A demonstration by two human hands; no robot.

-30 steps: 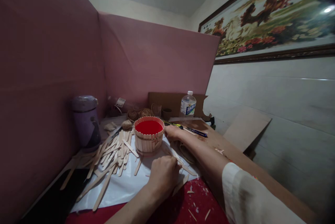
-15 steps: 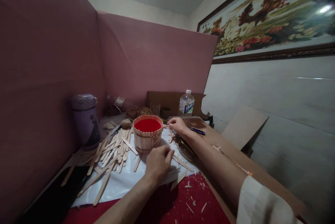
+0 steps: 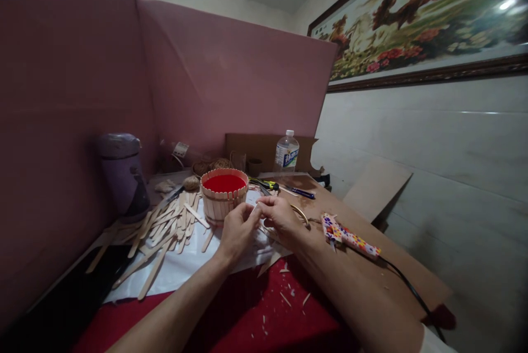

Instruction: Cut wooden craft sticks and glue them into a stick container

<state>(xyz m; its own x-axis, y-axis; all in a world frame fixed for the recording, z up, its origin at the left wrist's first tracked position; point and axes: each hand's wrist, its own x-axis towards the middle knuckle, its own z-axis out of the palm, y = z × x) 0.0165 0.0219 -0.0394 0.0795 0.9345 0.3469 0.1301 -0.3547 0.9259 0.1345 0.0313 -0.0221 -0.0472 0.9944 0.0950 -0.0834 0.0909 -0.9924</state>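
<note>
My left hand (image 3: 237,230) and my right hand (image 3: 277,214) meet in front of a small round basket of wooden sticks with a red inside (image 3: 223,194). Their fingertips pinch together on a small pale wooden stick piece (image 3: 254,210) held between them. The basket stands on a white sheet (image 3: 193,265), just beyond my hands. A heap of loose wooden sticks (image 3: 165,232) lies to its left.
A flower-patterned glue gun (image 3: 348,236) with a black cord lies on the brown board at the right. A water bottle (image 3: 286,153), pens, twine balls and a purple jug (image 3: 121,174) stand behind. Pink panels wall the left and back. Red cloth with wood chips lies in front.
My right hand drew back from the pens toward me and my left hand rose off the sheet; both now meet on a stick piece. The glue gun has come into view.
</note>
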